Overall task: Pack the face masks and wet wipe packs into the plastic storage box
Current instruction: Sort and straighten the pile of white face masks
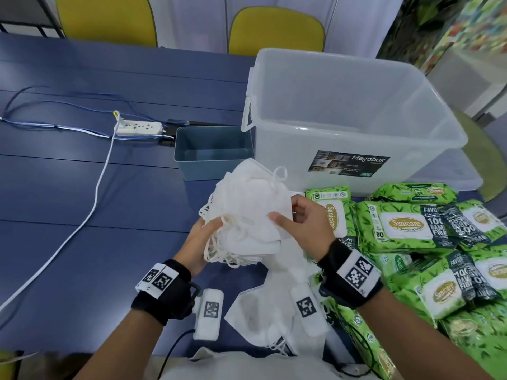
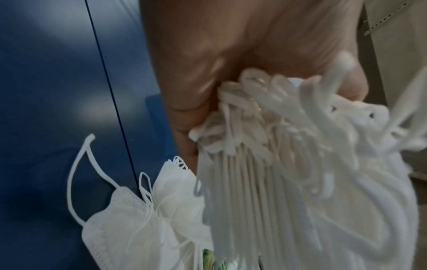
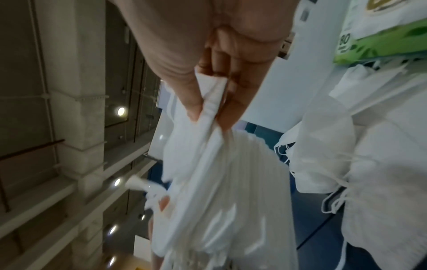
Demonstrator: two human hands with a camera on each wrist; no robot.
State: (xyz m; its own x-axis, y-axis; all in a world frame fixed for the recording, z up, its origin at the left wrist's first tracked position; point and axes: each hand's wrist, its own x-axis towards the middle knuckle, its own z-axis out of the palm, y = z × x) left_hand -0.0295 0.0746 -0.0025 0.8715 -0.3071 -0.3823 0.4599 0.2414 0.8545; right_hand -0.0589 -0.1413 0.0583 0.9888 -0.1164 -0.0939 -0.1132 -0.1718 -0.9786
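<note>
I hold a thick stack of white face masks [image 1: 247, 212] above the blue table, in front of the storage box. My left hand [image 1: 201, 238] grips the stack from below at the ear-loop side [image 2: 249, 113]. My right hand [image 1: 299, 215] pinches the opposite edge of the stack [image 3: 212, 109] between thumb and fingers. More white masks [image 1: 270, 305] lie on the table under my wrists. Green wet wipe packs [image 1: 406, 226] are piled at the right. The clear plastic storage box [image 1: 354, 119] stands open behind them; I see nothing inside it.
A small blue-grey bin [image 1: 212, 152] sits left of the storage box. A white power strip [image 1: 138, 127] and its cable [image 1: 90, 209] cross the blue table [image 1: 68, 187] at the left. Two yellow chairs [image 1: 275, 30] stand behind the table.
</note>
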